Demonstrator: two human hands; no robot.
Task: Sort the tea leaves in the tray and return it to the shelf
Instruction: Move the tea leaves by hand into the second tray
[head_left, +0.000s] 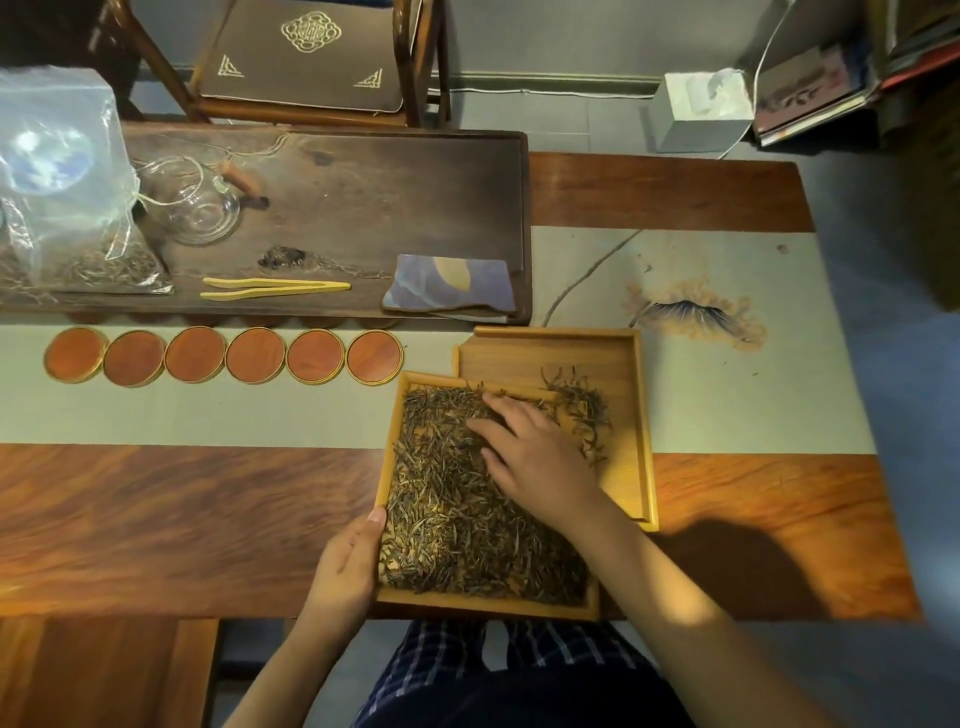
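Observation:
A wooden tray (488, 607) at the table's near edge holds a thick layer of dark tea leaves (457, 499). Its far right corner overlaps a second wooden tray (545, 353), where a small pile of picked leaves (584, 402) lies. My left hand (345, 564) grips the near tray's left rim, thumb over the edge. My right hand (535, 454) rests flat on the leaves in the upper part of the near tray, fingers spread and pointing left.
Several round wooden coasters (223, 356) line up left of the trays. A dark tea board (363, 208) behind carries bamboo tongs (275, 289), a folded cloth (452, 283), a glass pitcher (200, 208) and a plastic bag of tea (62, 197). A chair (306, 57) stands beyond.

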